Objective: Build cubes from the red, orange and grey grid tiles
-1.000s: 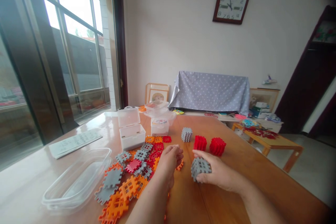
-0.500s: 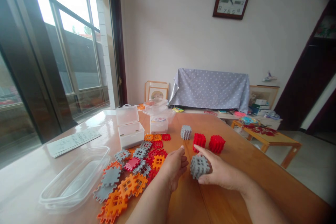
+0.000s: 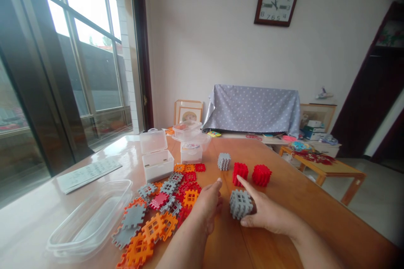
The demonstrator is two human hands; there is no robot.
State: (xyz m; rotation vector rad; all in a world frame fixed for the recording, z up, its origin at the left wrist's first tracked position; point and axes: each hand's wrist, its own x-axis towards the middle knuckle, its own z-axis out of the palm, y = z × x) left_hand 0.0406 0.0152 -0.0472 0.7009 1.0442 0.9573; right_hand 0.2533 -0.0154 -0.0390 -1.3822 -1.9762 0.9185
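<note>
A stack of grey notched window tiles (image 3: 241,204) stands on the table beside my right hand (image 3: 264,210). The hand's thumb and index finger are spread at the stack's right side, with a gap between palm and tiles. Its index fingertip overlaps the lower edge of a red tile stack (image 3: 240,172) behind; whether it touches cannot be made out. My left hand (image 3: 208,204) is left of the grey stack, thumb raised, fingers partly hidden, with nothing visible in it. Close to it lies a spread of loose tiles, among them an orange window tile (image 3: 154,228) and a grey tile (image 3: 134,216).
Another red stack (image 3: 261,175) and a smaller grey stack (image 3: 224,161) stand farther back. On the left are a clear plastic tub (image 3: 91,218), an open lidded box (image 3: 158,168) and a written sheet (image 3: 90,173). More clear containers (image 3: 191,151) stand at the back.
My right hand has eased slightly away from the grey stack, widening the gap at its side. My left fingers have drawn in a little. The view has tilted slightly upward.
</note>
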